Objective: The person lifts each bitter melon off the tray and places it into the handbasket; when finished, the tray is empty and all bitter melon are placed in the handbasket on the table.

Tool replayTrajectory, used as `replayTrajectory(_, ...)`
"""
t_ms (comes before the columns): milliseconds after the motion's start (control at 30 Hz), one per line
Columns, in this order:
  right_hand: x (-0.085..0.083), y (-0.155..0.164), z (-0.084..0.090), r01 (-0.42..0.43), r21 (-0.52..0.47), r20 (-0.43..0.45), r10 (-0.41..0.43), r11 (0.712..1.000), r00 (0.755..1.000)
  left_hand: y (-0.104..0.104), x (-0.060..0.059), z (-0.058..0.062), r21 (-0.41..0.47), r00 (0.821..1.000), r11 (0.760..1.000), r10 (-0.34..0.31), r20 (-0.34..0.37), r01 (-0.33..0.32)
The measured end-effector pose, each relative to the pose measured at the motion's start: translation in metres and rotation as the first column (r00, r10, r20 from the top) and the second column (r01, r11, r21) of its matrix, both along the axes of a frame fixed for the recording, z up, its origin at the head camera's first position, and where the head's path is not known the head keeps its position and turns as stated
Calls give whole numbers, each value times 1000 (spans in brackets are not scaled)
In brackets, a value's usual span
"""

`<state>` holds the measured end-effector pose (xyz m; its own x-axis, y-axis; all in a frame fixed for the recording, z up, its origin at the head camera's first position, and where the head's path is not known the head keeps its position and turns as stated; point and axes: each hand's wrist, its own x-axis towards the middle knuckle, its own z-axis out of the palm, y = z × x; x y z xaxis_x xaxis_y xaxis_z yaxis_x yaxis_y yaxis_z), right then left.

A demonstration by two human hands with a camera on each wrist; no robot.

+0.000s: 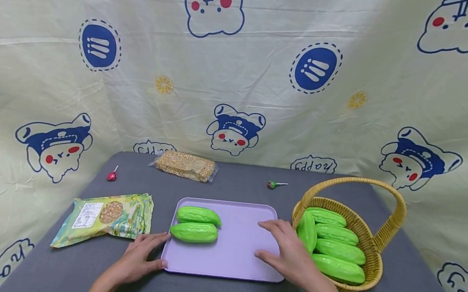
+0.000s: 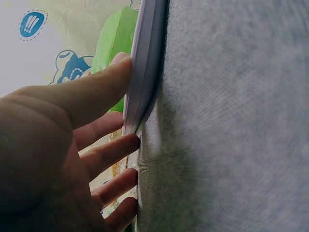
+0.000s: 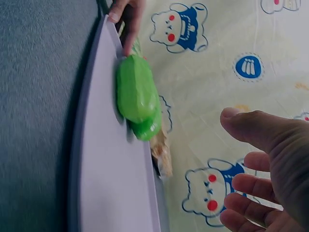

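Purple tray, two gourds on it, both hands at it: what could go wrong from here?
1. The two green gourds lie loose near the purple tray's left end; a tilt could roll them off.
2. The left hand touches only the tray's left edge, with straight fingers; it might slip.
3. The right hand is close beside the wicker basket; it could knock it.

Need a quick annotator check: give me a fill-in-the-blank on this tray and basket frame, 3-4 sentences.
1. The purple tray holds ___ green gourds.
2. The remaining green gourds lie in a wicker ___ to the tray's right.
3. The left hand touches the tray's ___ edge.
4. The right hand hovers open over the tray, holding ___.

Missing words: two; basket; left; nothing
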<state>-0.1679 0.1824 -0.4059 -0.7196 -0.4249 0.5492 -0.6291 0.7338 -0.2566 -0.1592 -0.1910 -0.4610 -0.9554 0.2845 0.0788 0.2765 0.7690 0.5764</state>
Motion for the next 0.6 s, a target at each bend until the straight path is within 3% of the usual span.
replayTrajectory(300, -6, -28, -9, -51, 2, 54, 51, 999, 997, 0, 0, -2, 8, 999, 1000, -6, -45, 6)
replayTrajectory(600, -14, -52, -16, -112, -11, 41, 112, 994, 993, 0, 1, -3, 6, 998, 1000, -6, -61, 7)
